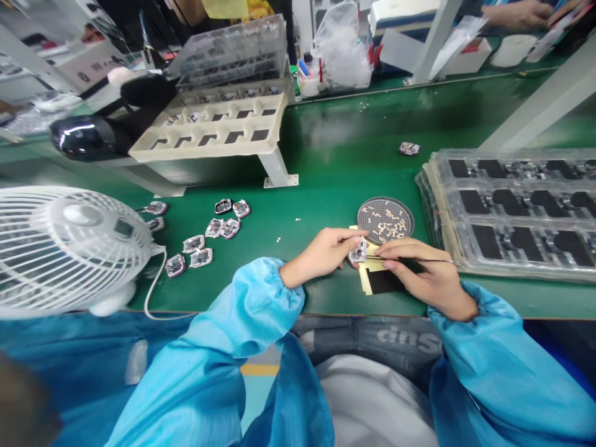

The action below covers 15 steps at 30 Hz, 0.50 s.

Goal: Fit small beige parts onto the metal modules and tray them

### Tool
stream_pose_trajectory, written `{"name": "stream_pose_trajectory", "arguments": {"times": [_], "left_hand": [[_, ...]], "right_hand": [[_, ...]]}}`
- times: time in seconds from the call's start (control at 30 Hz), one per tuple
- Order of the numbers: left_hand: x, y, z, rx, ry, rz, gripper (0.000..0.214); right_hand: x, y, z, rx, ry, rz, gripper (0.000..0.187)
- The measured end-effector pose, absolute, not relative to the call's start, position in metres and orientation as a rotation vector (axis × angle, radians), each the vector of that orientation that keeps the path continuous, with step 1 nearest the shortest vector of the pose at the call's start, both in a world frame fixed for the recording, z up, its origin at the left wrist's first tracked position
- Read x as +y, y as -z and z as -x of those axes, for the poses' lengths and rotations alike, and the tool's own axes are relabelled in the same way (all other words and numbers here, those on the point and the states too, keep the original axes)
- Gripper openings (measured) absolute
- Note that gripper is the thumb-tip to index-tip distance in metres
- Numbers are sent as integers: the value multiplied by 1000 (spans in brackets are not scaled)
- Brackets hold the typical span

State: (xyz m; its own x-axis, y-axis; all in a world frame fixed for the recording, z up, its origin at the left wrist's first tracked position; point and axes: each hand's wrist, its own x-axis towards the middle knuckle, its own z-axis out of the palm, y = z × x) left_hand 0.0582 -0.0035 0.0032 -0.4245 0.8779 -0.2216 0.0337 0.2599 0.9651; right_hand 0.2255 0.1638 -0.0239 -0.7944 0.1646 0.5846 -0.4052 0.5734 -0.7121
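My left hand (328,250) is closed around a small white-framed electronic assembly (357,250), holding it just above the bench. In my right hand (426,273) is a pair of thin dark tweezers (435,260), pinched between thumb and fingers, with the tips at the assembly's right side. Beneath the hands lie yellow paper (366,284) and a black rectangular sheet (384,281). Just beyond them sits a round grey perforated dish (405,214) scattered with many tiny pale pieces. The finer details of the assembly are too small to make out.
Several similar assemblies (201,257) lie to the left, near a white fan (74,248). A cream compartment tray (209,127) rests on a raised stand. Stacked clear trays (512,211) are at the right. One assembly (409,148) lies farther back. Another person's hands (519,13) show across the bench.
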Motion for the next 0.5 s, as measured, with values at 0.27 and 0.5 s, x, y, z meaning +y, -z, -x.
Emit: {"name": "stream_pose_trajectory", "arguments": {"times": [0.27,0.5], "left_hand": [[-2,5,-57,1633,-1339,-822,35],[-2,-3,-53,1389,-1473,-485,31]], "right_hand": [[164,21,-225,-2199,-1173,-208,31],[160,17,-226,-2084,-1153,-143,30]]}}
